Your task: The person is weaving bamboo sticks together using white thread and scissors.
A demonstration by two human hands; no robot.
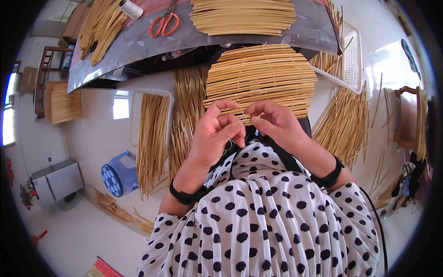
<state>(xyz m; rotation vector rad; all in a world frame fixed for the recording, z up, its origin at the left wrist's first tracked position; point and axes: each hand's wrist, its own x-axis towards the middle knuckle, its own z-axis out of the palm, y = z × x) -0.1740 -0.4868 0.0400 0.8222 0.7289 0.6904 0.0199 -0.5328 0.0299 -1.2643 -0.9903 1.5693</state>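
Observation:
Across my lap lies a rounded mat (263, 78) of thin yellow stalks, bound side by side by rows of stitching. Both hands are at its near edge, close together. My left hand (217, 134) is closed in a pinch, its thumb and fingertips together. A thin pale thread (228, 146) seems to loop below its fingers. My right hand (276, 123) pinches beside it, thumb against forefinger, apparently on the same fine thread; the strand between the fingertips is barely visible. The fingers cover part of the mat's near edge.
On the table (138, 48) ahead are a second stalk mat (242, 16), orange-handled scissors (164, 24), a white thread spool (131, 9) and loose stalks (102, 30). Stalk bundles (153, 134) stand left, more stalks (341, 122) right by a white basket (351, 57). A blue stool (119, 174) stands left.

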